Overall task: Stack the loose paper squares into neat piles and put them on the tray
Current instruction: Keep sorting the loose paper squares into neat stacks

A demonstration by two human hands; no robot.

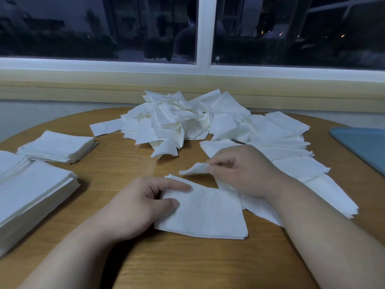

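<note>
While the left hand (135, 205) clamps the small stack (204, 213) at its left edge, thumb on top, forefinger laid along the far edge, other fingers curled in at the side, the right hand (239, 174) pinches one loose square (195, 168) betw. thumb and fingertips, lifted just beyond the stack's far corner; looks like a feed-and-hold setup, i.e. left anchors so the sheets don't skate on the wood, right brings the next one over; the pinched square droops at its free end, so it's thin, floppy stuff, prob. needs laying down flat rather than dropping; the stack itself lies on the table (187, 263) right in front of the person, its right side overlapping the fanned sheets (281, 142) that trail under the right forearm, handy for the right hand to pick from w/o reaching; further back, mid-table, the big heap (166, 122) sits jumbled, corners every which way, plenty left to sort; over on the left, the finished piles (56, 146) are squared up and parked out of the working zone, one at the back, bigger ones nearer the table edge, partly cut off by the frame; the blue tray (364, 147) waits at the far right edge, nothing on the part that shows, so no pile has gone over there as far as can be seen; judged from that, the job's in the stacking phase, transfer not yet begun; main risk: a nudge from the right forearm dragging the fanned sheets, or the new square landing skewed on the stack; dark window (145, 28) behind, dim light, edges hard to read.
</note>
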